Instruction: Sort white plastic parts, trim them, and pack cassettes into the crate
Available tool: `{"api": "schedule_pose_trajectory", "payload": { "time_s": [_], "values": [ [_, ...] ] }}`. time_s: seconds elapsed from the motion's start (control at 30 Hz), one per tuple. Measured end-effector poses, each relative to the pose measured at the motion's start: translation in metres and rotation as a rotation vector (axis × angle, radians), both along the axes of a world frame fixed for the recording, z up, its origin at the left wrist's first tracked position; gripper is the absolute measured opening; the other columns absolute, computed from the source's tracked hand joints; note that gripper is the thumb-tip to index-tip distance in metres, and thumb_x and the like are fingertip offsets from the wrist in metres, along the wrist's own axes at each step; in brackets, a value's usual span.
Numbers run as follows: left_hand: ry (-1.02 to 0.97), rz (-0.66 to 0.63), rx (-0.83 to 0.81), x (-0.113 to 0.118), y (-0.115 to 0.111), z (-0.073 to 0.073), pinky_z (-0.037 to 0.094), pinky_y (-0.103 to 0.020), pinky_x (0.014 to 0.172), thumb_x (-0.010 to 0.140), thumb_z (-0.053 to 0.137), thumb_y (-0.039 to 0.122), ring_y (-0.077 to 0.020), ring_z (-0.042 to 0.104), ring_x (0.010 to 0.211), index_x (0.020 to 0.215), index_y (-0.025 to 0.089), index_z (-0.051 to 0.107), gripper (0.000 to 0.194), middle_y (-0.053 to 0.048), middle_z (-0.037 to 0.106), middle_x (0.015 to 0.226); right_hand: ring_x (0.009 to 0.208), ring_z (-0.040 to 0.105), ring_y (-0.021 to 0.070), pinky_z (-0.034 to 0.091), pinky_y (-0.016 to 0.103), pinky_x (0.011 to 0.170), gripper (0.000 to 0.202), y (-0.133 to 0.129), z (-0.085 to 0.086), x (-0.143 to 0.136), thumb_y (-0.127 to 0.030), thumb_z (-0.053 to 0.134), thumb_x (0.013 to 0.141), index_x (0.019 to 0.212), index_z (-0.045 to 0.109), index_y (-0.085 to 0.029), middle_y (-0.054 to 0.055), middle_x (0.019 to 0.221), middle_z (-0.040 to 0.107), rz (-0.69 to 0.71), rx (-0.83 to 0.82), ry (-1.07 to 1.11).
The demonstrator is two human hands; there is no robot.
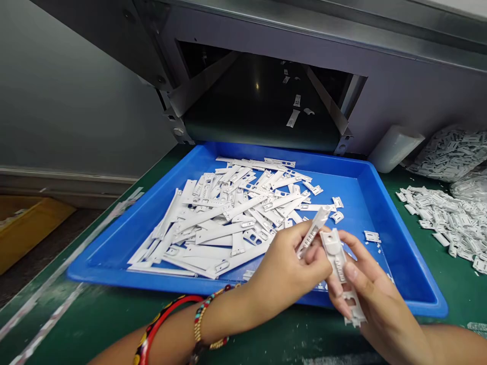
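My left hand, with bracelets at the wrist, is closed on a narrow white plastic part that points up and away. My right hand grips a wider white plastic part between thumb and fingers, its slotted end hanging down. Both hands meet above the near right side of a blue tray. A heap of long white plastic parts fills the left and middle of the tray. A few short white pieces lie apart on its right side.
Behind the tray, a dark conveyor belt carries scattered white pieces. On the green table, more white parts are piled at right, near a plastic roll and a filled bag. A yellow bin stands at far left.
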State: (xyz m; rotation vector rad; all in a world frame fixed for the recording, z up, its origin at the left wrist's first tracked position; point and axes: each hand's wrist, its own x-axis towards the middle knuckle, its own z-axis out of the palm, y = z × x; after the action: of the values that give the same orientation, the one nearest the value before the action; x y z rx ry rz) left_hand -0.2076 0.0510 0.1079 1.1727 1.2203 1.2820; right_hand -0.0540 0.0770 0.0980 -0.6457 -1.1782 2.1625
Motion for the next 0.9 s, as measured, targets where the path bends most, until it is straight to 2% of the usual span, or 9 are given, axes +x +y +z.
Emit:
{"api": "schedule_pose_trajectory", "payload": {
  "time_s": [0.13, 0.2, 0.27, 0.37, 0.47, 0.57, 0.73, 0.83, 0.9],
  "values": [
    [-0.131, -0.108, -0.029, 0.002, -0.004, 0.003, 0.043, -0.024, 0.057, 0.080, 0.058, 0.020, -0.0122, 0.055, 0.057, 0.070, 0.021, 0.039, 0.021, 0.004, 0.053, 0.061, 0.052, 0.041, 0.0067, 0.038, 0.023, 0.055, 0.033, 0.001, 0.012, 0.000, -0.045, 0.064, 0.090, 0.116, 0.053, -0.029, -0.002, 0.074, 0.054, 0.003, -0.051, -0.016],
    [-0.180, -0.116, -0.038, 0.002, -0.004, 0.003, 0.045, -0.024, 0.057, 0.083, 0.056, 0.022, -0.0121, 0.057, 0.055, 0.072, 0.021, 0.040, 0.019, 0.004, 0.055, 0.060, 0.054, 0.040, 0.0064, 0.039, 0.022, 0.056, 0.032, 0.001, 0.013, 0.000, -0.044, 0.066, 0.089, 0.115, 0.054, -0.029, -0.002, 0.077, 0.053, 0.013, -0.052, -0.022],
    [-0.257, -0.137, -0.054, 0.002, -0.004, 0.002, 0.040, -0.019, 0.049, 0.088, 0.054, 0.024, -0.0069, 0.046, 0.046, 0.076, 0.019, 0.044, 0.016, 0.006, 0.050, 0.057, 0.055, 0.039, 0.0065, 0.038, 0.020, 0.054, 0.033, 0.001, 0.011, 0.001, -0.044, 0.067, 0.088, 0.114, 0.055, -0.028, -0.002, 0.075, 0.052, -0.010, -0.032, -0.020],
    [-0.461, -0.270, -0.085, 0.000, -0.003, 0.000, 0.024, -0.014, 0.041, 0.092, 0.051, 0.031, -0.0018, 0.024, 0.042, 0.077, 0.017, 0.046, 0.021, 0.008, 0.038, 0.058, 0.054, 0.036, 0.0072, 0.034, 0.018, 0.049, 0.036, 0.005, 0.008, 0.004, -0.046, 0.068, 0.086, 0.114, 0.057, -0.026, -0.003, 0.068, 0.049, -0.125, 0.027, -0.030],
    [-0.670, -0.416, -0.068, 0.000, -0.005, 0.000, 0.023, -0.012, 0.038, 0.096, 0.046, 0.034, -0.0001, 0.022, 0.041, 0.092, 0.017, 0.046, 0.018, 0.005, 0.047, 0.070, 0.049, 0.029, 0.0058, 0.026, 0.017, 0.044, 0.044, 0.011, 0.007, 0.005, -0.047, 0.071, 0.083, 0.117, 0.056, -0.023, -0.004, 0.063, 0.049, -0.147, 0.072, -0.084],
    [-0.708, -0.447, -0.097, 0.002, -0.008, 0.000, 0.023, -0.010, 0.036, 0.099, 0.038, 0.032, 0.0003, 0.021, 0.039, 0.101, 0.019, 0.043, 0.014, 0.002, 0.052, 0.077, 0.045, 0.025, 0.0057, 0.020, 0.018, 0.042, 0.047, 0.012, 0.005, 0.006, -0.047, 0.068, 0.086, 0.122, 0.051, -0.022, -0.004, 0.058, 0.054, -0.091, 0.110, -0.139],
    [-0.682, -0.483, -0.178, 0.002, -0.013, 0.007, 0.026, -0.010, 0.033, 0.101, 0.031, 0.034, 0.0001, 0.020, 0.035, 0.104, 0.022, 0.037, 0.014, 0.004, 0.051, 0.070, 0.047, 0.036, 0.0093, 0.039, 0.023, 0.052, 0.044, 0.008, 0.000, 0.011, -0.041, 0.063, 0.091, 0.131, 0.048, -0.028, -0.006, 0.056, 0.052, -0.155, 0.257, -0.175],
    [-0.665, -0.382, -0.182, 0.002, -0.015, 0.011, 0.026, -0.009, 0.033, 0.101, 0.034, 0.032, 0.0007, 0.019, 0.035, 0.101, 0.022, 0.038, 0.011, 0.005, 0.053, 0.072, 0.055, 0.044, 0.0109, 0.047, 0.027, 0.062, 0.043, 0.007, 0.001, 0.015, -0.039, 0.067, 0.088, 0.129, 0.053, -0.033, -0.002, 0.075, 0.055, -0.328, 0.372, -0.212],
    [-0.661, -0.329, -0.181, 0.002, -0.015, 0.012, 0.025, -0.008, 0.033, 0.101, 0.036, 0.031, 0.0001, 0.018, 0.037, 0.098, 0.020, 0.043, 0.013, 0.007, 0.049, 0.069, 0.069, 0.052, 0.0147, 0.049, 0.031, 0.068, 0.047, 0.009, 0.003, 0.016, -0.039, 0.069, 0.087, 0.131, 0.054, -0.035, 0.002, 0.095, 0.058, -0.374, 0.413, -0.248]
  ]
}}
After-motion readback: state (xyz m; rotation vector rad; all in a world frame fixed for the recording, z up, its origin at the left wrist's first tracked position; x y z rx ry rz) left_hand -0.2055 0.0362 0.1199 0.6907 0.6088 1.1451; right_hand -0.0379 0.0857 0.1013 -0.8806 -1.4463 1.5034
